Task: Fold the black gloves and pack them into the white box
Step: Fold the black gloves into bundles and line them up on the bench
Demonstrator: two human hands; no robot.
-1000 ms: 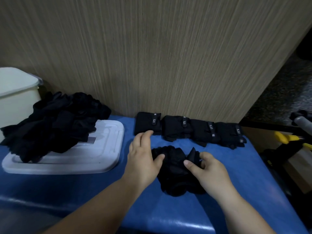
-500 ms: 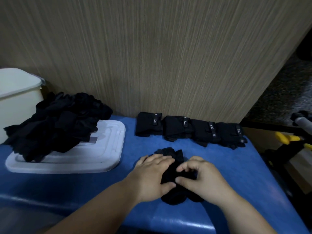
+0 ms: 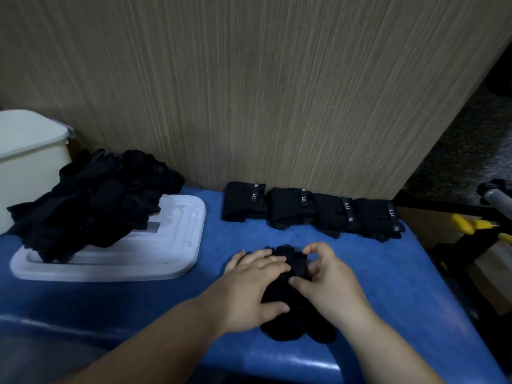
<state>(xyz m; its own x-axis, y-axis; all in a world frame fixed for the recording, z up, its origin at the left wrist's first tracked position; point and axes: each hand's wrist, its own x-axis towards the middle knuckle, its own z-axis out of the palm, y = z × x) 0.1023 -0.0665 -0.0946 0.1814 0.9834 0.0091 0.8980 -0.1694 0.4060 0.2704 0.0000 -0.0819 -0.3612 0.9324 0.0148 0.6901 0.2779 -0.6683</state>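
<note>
Low centre of frame, a crumpled black fabric glove (image 3: 296, 327) lies under both hands: left hand (image 3: 249, 284) presses it flat-fingered, right hand (image 3: 329, 285) pinches its top. Glove's middle hidden; white plastic box (image 3: 27, 162) cut off, upper left.

Four folded gloves (image 3: 288, 206) in a row, one glove bundle (image 3: 293, 325), one heap of loose gloves (image 3: 88, 198) (too tangled to count), one white lid (image 3: 155, 259), one white box (image 3: 27, 162), and two hands: left hand (image 3: 249, 289), right hand (image 3: 329, 286).
</note>
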